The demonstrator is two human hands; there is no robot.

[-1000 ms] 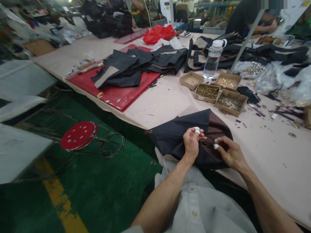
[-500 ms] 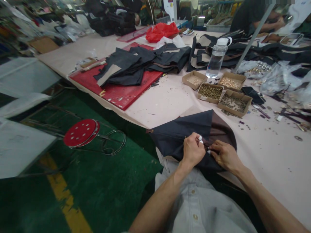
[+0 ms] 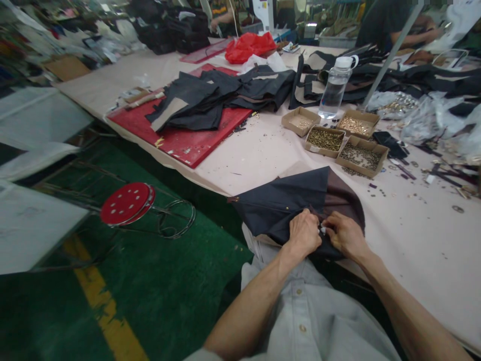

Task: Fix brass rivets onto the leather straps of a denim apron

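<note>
A dark fabric piece (image 3: 280, 195) with a brown inner side lies over the table's near edge, against my body. Small brass-coloured studs dot its surface. My left hand (image 3: 305, 231) is closed on the fabric, knuckles up, near its middle. Right beside it, my right hand (image 3: 346, 234) pinches at the same spot, thumb and fingertips together. White coverings show on some fingertips. Whatever small part may sit between the fingers is hidden. Beyond the fabric stand small cardboard boxes of metal pieces: dark rings or washers (image 3: 361, 156), brass-coloured bits (image 3: 325, 139) and copper-coloured bits (image 3: 355, 125).
A water bottle (image 3: 334, 87) stands behind the boxes. More dark fabric pieces (image 3: 203, 98) lie on a red board (image 3: 191, 155). Plastic bags (image 3: 424, 115) and loose hardware fill the right side. A red stool (image 3: 128, 203) stands on the green floor. People work across the table.
My left hand has shifted slightly right and down, closer to my right hand, uncovering a stud on the fabric. My right hand has closed in a little.
</note>
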